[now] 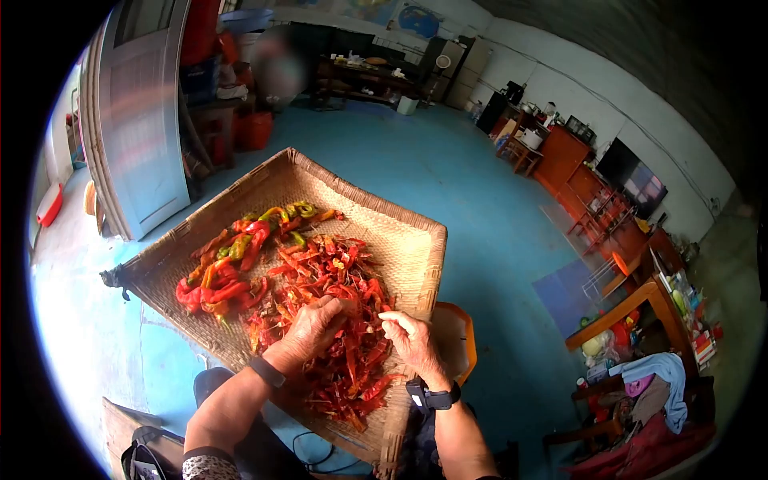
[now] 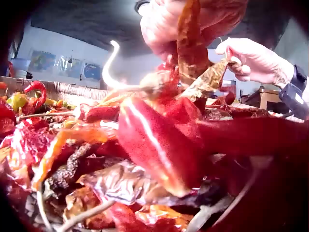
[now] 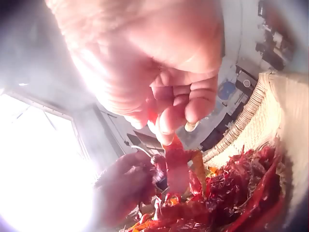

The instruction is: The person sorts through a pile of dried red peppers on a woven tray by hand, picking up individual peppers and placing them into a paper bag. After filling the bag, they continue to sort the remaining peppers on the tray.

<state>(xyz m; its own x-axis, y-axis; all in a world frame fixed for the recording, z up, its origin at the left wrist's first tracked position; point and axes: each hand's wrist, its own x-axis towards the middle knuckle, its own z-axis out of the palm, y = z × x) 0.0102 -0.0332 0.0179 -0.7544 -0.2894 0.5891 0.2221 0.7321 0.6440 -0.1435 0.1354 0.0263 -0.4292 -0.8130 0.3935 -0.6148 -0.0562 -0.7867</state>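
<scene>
A woven basket tray (image 1: 412,240) carries a heap of dried red chili peppers (image 1: 352,376), with fresher red and green peppers (image 1: 216,284) toward its far left. Over the heap, my left hand (image 1: 316,324) curls its fingers round dried peppers; the left wrist view has a brownish pepper (image 2: 189,41) hanging against that hand (image 2: 212,17). Just to its right, my right hand (image 1: 412,340) has thumb and fingers pinched together. A red pepper piece (image 3: 177,169) hangs from the fingertips of this hand (image 3: 154,63) in the right wrist view, where the left hand (image 3: 128,186) is beside it.
An orange-rimmed container (image 1: 464,344) stands under the tray's right side. Blue floor (image 1: 480,232) surrounds the tray. A chair with clothes (image 1: 656,392) is at the lower right, a door panel (image 1: 144,120) at the left, and furniture lines the far walls.
</scene>
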